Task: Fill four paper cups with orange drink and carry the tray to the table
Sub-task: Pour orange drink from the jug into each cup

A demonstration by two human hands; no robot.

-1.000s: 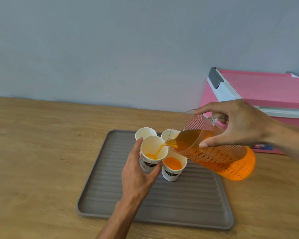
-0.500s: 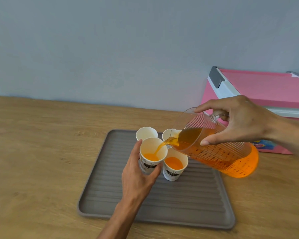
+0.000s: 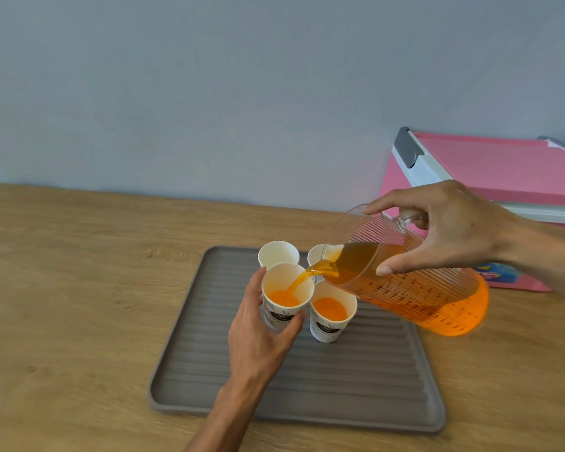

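The left hand [image 3: 258,340] reaches forward, thumb and fingers curled in a loose grasp. The right hand [image 3: 450,226], higher and to its right, clamps closed, wrist tipped leftward.

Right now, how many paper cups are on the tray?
4, clustered on the tray: near-left cup in the left hand, near-right cup beside it, far-left cup, far-right cup partly behind the jug.
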